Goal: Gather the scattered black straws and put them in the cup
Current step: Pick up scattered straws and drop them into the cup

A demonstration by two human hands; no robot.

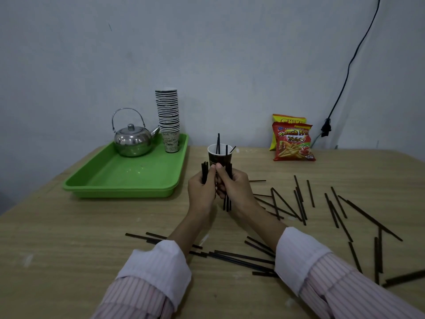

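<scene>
Your dark paper cup with the white inner rim (219, 157) stands upright on the pale wood-grain table (69, 238), just beyond your knuckles, and a few thin black straws (218, 143) already lean inside it, poking above the rim; to the left, the shallow green plastic tray (119, 178) carries a shiny steel kettle with a hoop handle (133, 140) and a tall stack of printed paper cups (168, 118) at its far end, the rest of the tray bare; now your left hand (202, 189) is curled around a small upright bunch of black straws, tips showing above the fingers; your right hand (232, 187) is closed on another bunch, ends hanging below the palm; the two hands touch, thumbs up near the cup's side; many more slim, straight, matte black straws lie scattered (299, 203) across the table on your right and crossing under your forearms; red and yellow snack bags (293, 141) lean at the wall, well apart.
</scene>
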